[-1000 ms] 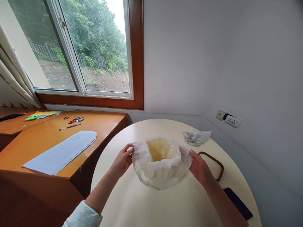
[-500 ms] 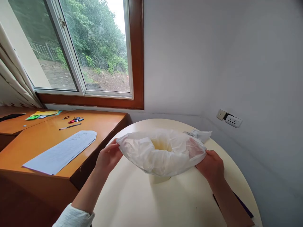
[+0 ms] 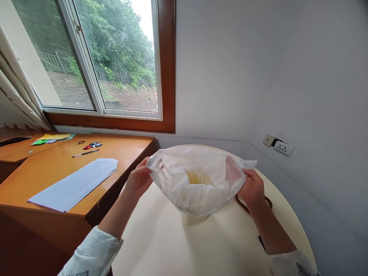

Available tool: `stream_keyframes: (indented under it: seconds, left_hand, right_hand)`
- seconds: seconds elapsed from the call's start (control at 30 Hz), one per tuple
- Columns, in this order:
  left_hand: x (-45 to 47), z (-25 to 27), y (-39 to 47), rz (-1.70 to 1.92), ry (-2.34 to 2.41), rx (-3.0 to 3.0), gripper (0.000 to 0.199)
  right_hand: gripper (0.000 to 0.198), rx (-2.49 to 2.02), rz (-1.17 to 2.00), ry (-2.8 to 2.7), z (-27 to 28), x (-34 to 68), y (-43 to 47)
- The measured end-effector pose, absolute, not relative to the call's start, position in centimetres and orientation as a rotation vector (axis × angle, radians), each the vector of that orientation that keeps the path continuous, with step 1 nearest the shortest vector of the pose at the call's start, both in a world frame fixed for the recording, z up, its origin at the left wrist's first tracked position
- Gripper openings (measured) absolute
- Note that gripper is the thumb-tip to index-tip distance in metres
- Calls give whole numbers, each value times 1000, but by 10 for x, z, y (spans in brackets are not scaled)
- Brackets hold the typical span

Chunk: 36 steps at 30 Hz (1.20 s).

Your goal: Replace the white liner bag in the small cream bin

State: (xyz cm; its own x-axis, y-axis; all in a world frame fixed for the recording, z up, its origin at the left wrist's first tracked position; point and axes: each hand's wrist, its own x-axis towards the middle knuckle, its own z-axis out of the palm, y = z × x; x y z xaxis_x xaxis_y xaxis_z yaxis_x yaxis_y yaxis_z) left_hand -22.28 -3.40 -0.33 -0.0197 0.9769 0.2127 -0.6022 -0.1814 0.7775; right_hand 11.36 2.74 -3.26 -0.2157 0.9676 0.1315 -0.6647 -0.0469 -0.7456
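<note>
Pale wall backs a round tabletop; between its left and right edges, a container appears to stand, largely veiled by a translucent plastic bag. Your left hand and right hand pinch the bag's opposite sides, presumably to keep it spread. Toward the right edge, a brown loop lies partly hidden.

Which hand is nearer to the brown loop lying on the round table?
Right. The right hand, gripping the plastic bag, partly covers the brown loop in this view; the left hand grips the bag's opposite side, farther away.
</note>
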Motion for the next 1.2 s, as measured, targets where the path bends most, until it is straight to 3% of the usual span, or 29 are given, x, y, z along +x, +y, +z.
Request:
stream_keyframes:
  seconds: [0.17, 0.37, 0.67, 0.93, 1.2]
  left_hand:
    - [-234, -7, -50, 1616, 545, 843, 15]
    - [-228, -43, -77, 1429, 895, 706, 14]
    - [-139, -71, -82, 1270, 1088, 817, 27]
    - [-98, -76, -25, 1314, 980, 896, 27]
    - [-117, -60, -10, 1371, 1053, 1069, 42]
  right_hand:
    - [31, -476, 1568, -828, -27, 136, 13]
    - [15, -669, 1601, -965, -65, 160, -2]
    - [34, -893, 1700, -1225, -94, 108, -37]
    - [25, -1020, 1396, -1099, -95, 115, -17]
    - [19, -1244, 1044, -1156, -51, 151, -22]
